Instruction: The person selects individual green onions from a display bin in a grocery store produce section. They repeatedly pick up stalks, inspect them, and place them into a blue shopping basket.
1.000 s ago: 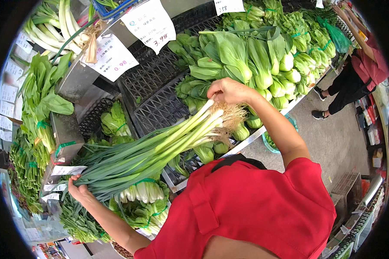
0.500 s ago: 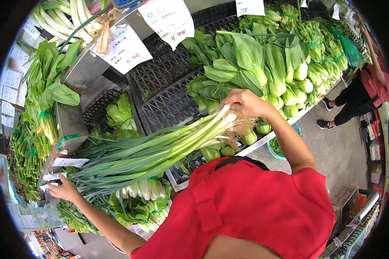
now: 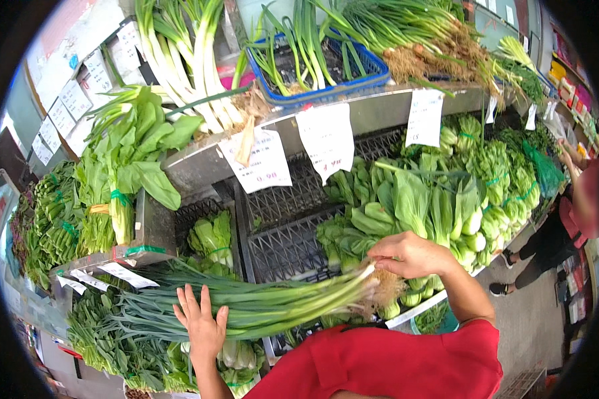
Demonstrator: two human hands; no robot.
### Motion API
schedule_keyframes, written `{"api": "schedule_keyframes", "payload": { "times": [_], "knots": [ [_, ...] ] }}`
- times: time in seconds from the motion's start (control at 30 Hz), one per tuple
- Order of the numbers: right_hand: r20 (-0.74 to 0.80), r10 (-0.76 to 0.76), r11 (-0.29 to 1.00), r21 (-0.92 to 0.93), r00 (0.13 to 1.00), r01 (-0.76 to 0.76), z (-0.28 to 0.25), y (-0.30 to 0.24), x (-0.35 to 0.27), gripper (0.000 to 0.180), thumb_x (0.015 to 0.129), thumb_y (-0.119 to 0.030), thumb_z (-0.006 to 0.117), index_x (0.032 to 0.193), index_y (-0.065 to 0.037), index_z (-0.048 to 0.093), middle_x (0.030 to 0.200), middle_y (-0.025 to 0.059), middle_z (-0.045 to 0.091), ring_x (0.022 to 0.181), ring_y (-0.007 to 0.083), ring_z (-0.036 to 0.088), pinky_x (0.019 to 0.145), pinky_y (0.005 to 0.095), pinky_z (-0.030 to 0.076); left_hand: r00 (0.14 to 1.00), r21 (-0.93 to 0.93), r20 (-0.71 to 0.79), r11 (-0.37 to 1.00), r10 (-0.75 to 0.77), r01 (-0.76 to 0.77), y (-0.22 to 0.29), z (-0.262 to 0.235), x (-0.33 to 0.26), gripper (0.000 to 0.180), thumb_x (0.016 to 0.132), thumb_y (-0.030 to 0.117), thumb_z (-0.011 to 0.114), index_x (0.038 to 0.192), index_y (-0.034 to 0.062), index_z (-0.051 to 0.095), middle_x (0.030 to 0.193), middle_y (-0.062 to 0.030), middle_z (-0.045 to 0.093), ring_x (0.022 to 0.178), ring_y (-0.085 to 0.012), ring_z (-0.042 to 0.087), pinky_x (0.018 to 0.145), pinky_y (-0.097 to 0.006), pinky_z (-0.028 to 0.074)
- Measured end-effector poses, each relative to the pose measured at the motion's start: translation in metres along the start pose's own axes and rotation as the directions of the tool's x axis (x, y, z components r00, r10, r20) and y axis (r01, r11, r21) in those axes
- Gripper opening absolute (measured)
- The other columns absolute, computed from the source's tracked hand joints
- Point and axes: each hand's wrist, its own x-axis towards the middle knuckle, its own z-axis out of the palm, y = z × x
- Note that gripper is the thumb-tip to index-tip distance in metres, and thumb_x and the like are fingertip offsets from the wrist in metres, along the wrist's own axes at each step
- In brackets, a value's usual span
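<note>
A long bundle of scallions [image 3: 279, 307] lies across the front of the display, its dark green tops to the left and its white, rooted ends to the right. My right hand [image 3: 412, 256] is closed at the root end, with fingers and thumb pinched round the white stalks. Spread fingers of my left hand [image 3: 203, 326] rest on the green leaves farther left. Bok choy [image 3: 406, 213] is heaped just beyond my right hand, and pale-stemmed greens [image 3: 236, 356] show under the bundle beside my left wrist.
Black plastic crates [image 3: 283, 249] line the stand. A metal ledge [image 3: 199, 169] with hanging paper tags crosses behind; a blue basket [image 3: 323, 93] of scallions sits on it. Tied greens [image 3: 116, 223] stand at left. A person in a pink top [image 3: 572, 216] is at right.
My left hand has moved right from the paper tags onto the scallion leaves. My right hand keeps hold of the root end. The view has shifted, showing more of the upper shelf.
</note>
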Motion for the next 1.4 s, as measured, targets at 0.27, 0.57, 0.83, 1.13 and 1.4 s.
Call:
{"api": "schedule_keyframes", "payload": {
  "times": [0.27, 0.57, 0.83, 1.13, 1.4],
  "knots": [
    [-0.308, -0.254, 0.937, -0.314, 0.917, 0.154, -0.12, -0.027, 0.118, 0.012, 0.076, -0.008, 0.056, 0.08, 0.0, 0.064, 0.071, 0.0189, 0.061, 0.065, 0.0331, 0.061, 0.06, 0.038, 0.049, 0.999, -0.17, -0.041, 0.985, -0.023, 0.016, 0.021, -0.012, -0.007, 0.055, 0.083, 0.028, 0.059, 0.126, -0.002, 0.042, 0.141, -0.0267, 0.024, 0.134, -0.0428, 0.015, 0.105, -0.057, 0.01],
    [-0.246, 0.096, 0.679, -0.692, 0.965, -0.244, -0.21, 0.079, 0.275, 0.029, 0.071, -0.01, 0.062, 0.098, 0.0, 0.065, 0.08, 0.0205, 0.066, 0.078, 0.0356, 0.063, 0.072, 0.0406, 0.05, 0.952, -0.19, -0.283, 0.967, 0.112, -0.171, 0.062, -0.007, -0.008, 0.053, 0.083, 0.015, 0.062, 0.129, -0.0004, 0.041, 0.129, -0.0207, 0.045, 0.115, -0.034, 0.048, 0.094, -0.042, 0.04],
    [0.081, 0.528, 0.791, -0.411, 0.846, -0.454, -0.187, 0.092, 0.317, 0.012, 0.071, -0.005, 0.065, 0.081, -0.001, 0.06, 0.066, 0.0077, 0.058, 0.056, 0.016, 0.055, 0.048, 0.0313, 0.046, 0.982, -0.431, -0.179, 0.902, -0.065, -0.019, 0.062, 0.013, -0.021, 0.063, 0.081, 0.017, 0.062, 0.133, -0.0023, 0.035, 0.133, -0.0255, 0.037, 0.125, -0.0415, 0.032, 0.104, -0.048, 0.026],
    [-0.193, 0.476, 0.85, -0.148, 0.858, -0.506, -0.18, 0.071, 0.312, 0.015, 0.069, 0.004, 0.052, 0.077, 0.009, 0.064, 0.068, 0.0179, 0.061, 0.054, 0.025, 0.057, 0.045, 0.0401, 0.044, 0.974, -0.424, -0.215, 0.905, -0.07, -0.028, 0.06, 0.025, -0.017, 0.062, 0.08, 0.016, 0.063, 0.132, -0.0029, 0.035, 0.131, -0.0253, 0.04, 0.122, -0.0409, 0.035, 0.103, -0.048, 0.026],
    [-0.459, 0.482, 0.873, 0.181, 0.746, -0.453, -0.207, 0.098, 0.315, 0.019, 0.066, 0.0, 0.054, 0.082, 0.001, 0.063, 0.062, 0.0077, 0.055, 0.048, 0.0152, 0.044, 0.039, 0.03, 0.031, 0.972, -0.404, -0.232, 0.913, -0.038, -0.061, 0.058, 0.028, -0.015, 0.061, 0.08, 0.017, 0.063, 0.13, -0.0037, 0.037, 0.128, -0.0249, 0.043, 0.119, -0.0396, 0.039, 0.102, -0.048, 0.026]
  ]
}}
